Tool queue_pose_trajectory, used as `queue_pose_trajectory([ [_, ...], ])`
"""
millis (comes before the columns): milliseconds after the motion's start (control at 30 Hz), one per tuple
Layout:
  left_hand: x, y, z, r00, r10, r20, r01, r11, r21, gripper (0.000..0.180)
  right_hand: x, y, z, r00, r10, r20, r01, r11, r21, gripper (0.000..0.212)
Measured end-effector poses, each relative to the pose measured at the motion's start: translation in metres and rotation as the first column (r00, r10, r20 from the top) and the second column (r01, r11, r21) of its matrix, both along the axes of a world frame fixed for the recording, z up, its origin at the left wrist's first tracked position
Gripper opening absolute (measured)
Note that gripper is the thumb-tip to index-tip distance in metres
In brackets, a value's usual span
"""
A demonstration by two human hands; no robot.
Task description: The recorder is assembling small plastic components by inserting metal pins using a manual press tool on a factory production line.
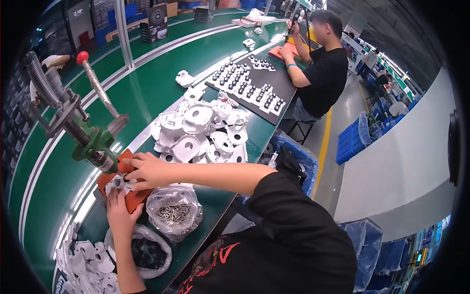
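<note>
A white moulded plastic part (116, 183) sits on an orange-red fixture block (135, 200) beneath the green hand-lever press (95, 147). My left hand (122, 211) grips the part's near side with its fingertips, thumb apart. Reaching in from the right, my right hand (145, 170) has its fingers bent down onto the part's right side. Whether a small piece is between those fingertips, I cannot tell. The press's ram comes down close behind the part. Next to my hands stands a clear plastic bag of small metal pins or screws (175, 213).
White plastic housings (198, 117) are heaped beyond my right forearm, and more white parts (90, 264) lie at lower left. An open bag of dark pieces (149, 252) is by my left forearm. A red-knobbed lever (93, 81) sticks up. A co-worker (323, 73) sits beside a black mat (259, 105) of assembled parts.
</note>
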State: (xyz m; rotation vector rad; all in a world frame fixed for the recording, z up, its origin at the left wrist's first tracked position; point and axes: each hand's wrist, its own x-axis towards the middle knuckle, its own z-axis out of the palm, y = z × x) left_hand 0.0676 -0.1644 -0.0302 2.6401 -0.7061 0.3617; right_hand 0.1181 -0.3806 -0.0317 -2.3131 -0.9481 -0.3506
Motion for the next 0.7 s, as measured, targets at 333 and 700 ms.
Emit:
queue_pose_trajectory([
  [333,0.001,0.005,-0.001,0.998,0.024,0.065,-0.023,1.000,-0.010,0.065,0.082,-0.055,0.070,0.876,-0.016,-0.482,0.348,0.713,0.609,0.035],
  [700,0.006,0.000,-0.001,0.993,-0.014,0.118,0.006,0.998,0.069,0.064,0.228,0.010,0.186,0.778,0.475,-0.412,0.162,0.482,0.861,0.060],
])
